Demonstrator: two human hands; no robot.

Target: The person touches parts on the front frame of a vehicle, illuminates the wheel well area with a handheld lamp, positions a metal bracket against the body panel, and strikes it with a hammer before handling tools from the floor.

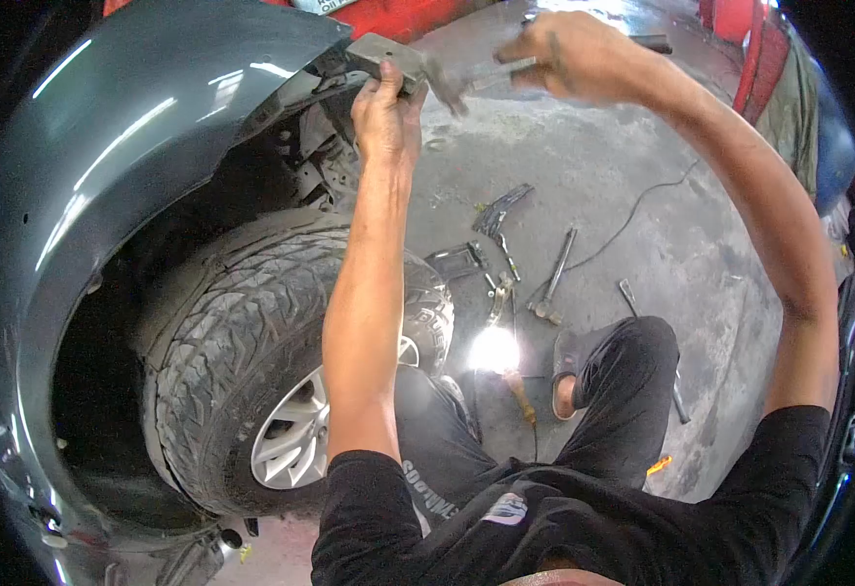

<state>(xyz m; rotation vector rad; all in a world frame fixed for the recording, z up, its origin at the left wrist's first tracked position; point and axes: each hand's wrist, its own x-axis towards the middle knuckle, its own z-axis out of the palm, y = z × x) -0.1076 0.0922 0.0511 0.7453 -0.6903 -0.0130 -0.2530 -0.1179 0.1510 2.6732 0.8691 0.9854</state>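
My left hand (386, 122) is raised at the front corner of the dark grey fender (144, 127), fingers closed round a flat grey metal piece (384, 57) with a small hole. Whether that piece is fixed to the car I cannot tell. My right hand (569, 59), smeared by motion, grips a hammer; its blurred head (444, 86) is close to the right end of the metal piece. Contact between the two is unclear. The handle's dark end (654, 44) sticks out behind my right hand.
A tyre (242, 293) with a silver wheel sits below the fender. On the concrete floor (701, 254) lie another hammer (557, 273), a bright work lamp (517, 391) with its cord, a black plastic part (505, 210), a long bar (681, 400) and an orange-handled tool (659, 466).
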